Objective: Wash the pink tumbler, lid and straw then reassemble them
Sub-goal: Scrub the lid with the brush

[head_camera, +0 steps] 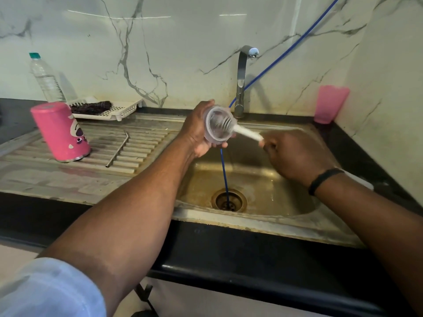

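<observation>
My left hand (196,131) gripped the lid (218,124) over the sink (263,225); right hand (295,154) pinched the brush (245,131), bristles inside. Tumbler (60,131) inverted far left.

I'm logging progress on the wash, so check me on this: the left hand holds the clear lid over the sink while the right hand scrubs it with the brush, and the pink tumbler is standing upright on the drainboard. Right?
Not quite. In the head view the pink tumbler stands upside down on the drainboard, mouth down. The rest holds: the left hand holds the clear lid over the sink, and the right hand works the brush into it.
</observation>
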